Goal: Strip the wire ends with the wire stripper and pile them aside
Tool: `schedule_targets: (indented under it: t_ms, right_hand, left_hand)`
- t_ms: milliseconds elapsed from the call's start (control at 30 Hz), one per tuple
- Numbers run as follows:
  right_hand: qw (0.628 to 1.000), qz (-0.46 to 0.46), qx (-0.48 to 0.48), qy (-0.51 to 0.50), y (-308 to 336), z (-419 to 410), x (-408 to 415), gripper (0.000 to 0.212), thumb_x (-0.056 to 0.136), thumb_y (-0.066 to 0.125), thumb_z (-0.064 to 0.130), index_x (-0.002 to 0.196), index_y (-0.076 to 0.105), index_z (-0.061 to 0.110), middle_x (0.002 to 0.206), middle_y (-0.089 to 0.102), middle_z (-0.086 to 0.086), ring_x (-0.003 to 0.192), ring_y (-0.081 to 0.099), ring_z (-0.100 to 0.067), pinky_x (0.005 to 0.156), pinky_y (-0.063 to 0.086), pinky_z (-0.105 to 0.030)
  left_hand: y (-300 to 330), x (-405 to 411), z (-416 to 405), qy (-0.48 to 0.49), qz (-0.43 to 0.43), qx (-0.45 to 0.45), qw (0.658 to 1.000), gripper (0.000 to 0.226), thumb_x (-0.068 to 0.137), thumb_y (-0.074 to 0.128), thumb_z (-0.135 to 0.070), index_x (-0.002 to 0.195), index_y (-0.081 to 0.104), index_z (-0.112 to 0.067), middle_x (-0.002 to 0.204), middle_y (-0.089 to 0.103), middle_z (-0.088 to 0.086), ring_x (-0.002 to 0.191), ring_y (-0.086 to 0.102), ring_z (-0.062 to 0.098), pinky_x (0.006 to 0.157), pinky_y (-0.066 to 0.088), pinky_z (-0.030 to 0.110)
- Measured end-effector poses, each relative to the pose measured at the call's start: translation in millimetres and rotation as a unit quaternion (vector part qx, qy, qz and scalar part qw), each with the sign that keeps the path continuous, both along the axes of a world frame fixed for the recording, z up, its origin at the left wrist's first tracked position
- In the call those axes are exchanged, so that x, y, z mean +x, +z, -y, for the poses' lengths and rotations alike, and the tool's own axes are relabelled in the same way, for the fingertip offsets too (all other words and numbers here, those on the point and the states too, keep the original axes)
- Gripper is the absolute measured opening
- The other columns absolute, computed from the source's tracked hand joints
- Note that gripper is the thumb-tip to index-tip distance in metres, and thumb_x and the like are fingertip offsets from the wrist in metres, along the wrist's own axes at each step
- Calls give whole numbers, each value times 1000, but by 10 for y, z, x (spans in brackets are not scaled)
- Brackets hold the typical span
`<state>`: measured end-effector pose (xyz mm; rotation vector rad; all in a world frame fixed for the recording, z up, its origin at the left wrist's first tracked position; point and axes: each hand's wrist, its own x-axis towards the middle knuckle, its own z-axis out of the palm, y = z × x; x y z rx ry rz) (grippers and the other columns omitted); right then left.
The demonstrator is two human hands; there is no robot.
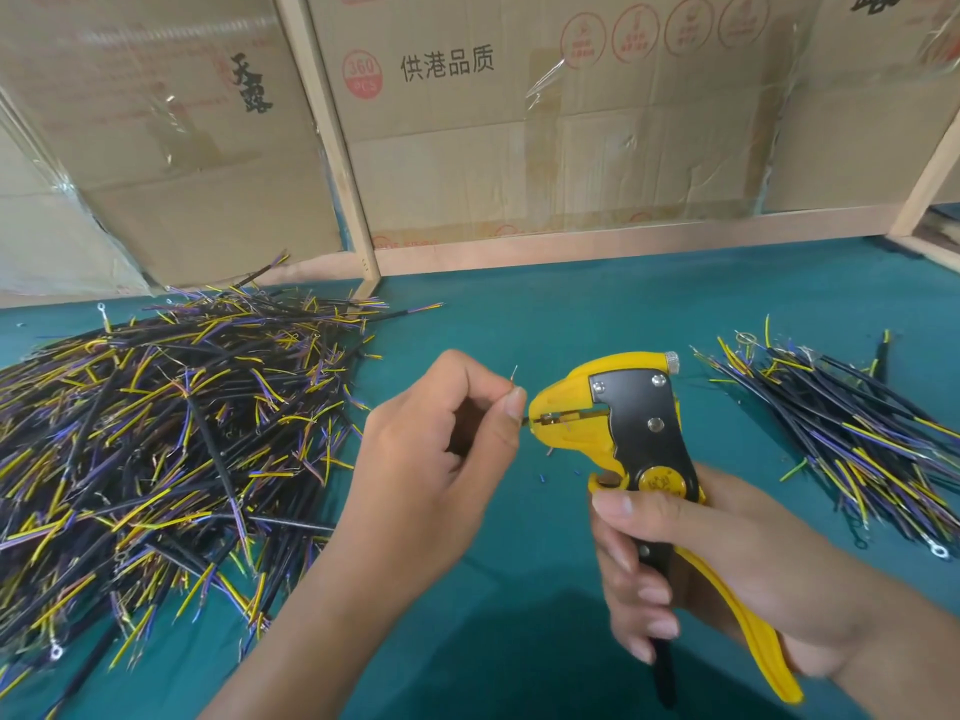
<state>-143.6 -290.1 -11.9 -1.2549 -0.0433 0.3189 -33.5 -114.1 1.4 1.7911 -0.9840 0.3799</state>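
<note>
My left hand (441, 449) pinches a thin wire (514, 374) between thumb and fingers; one bare tip sticks up above the fingertips and the other end sits in the jaws of the yellow and black wire stripper (623, 418). My right hand (701, 569) grips the stripper's handles, jaws pointing left. A large heap of black, yellow and purple wires (156, 449) lies to the left on the green table (545, 314). At the right lies a smaller pile of wires (852, 433).
Cardboard boxes (519, 122) behind wooden frame posts (332, 137) wall off the back of the table. Small bits of stripped insulation (543, 479) lie on the cloth below the stripper jaws. Ring terminals show on some wire ends.
</note>
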Motion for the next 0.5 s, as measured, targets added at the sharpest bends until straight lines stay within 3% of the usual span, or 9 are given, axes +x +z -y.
schedule_targets:
  t_ms: [200,300,400,500]
  right_hand:
    - [999,-13,-18,-45,27,-22,-11,48,77,77,44,63,47,10,53,30,-5,41,30,-19,47,38,-31]
    - [998,-19,-25,-45,34,-37,-10,47,75,77,46,61,47,12,53,29,-4,40,29,-18,46,37,-30]
    - [999,-23,-4,-38,25,-47,4,44,77,77,43,64,50,11,55,31,-6,42,33,-20,48,39,-32]
    - [999,-4,35,-21,6,-44,27,36,80,75,35,71,55,8,61,37,-11,50,42,-25,56,47,-40]
  left_hand:
    - [15,-2,-4,-14,-16,-3,1000,15,95,54,-35,83,53,-26,64,51,1,48,34,6,47,27,15]
    - [43,-38,-11,-72,-39,-21,996,20,92,59,-39,84,54,-21,63,52,-3,51,39,5,51,32,13]
    - [45,-51,-6,-101,-66,-27,992,29,82,72,-39,87,55,-16,74,60,-4,63,54,11,63,45,14]
    - [31,-42,-9,-106,-76,-34,991,21,84,64,-29,88,54,-10,73,55,-2,62,50,4,61,41,9]
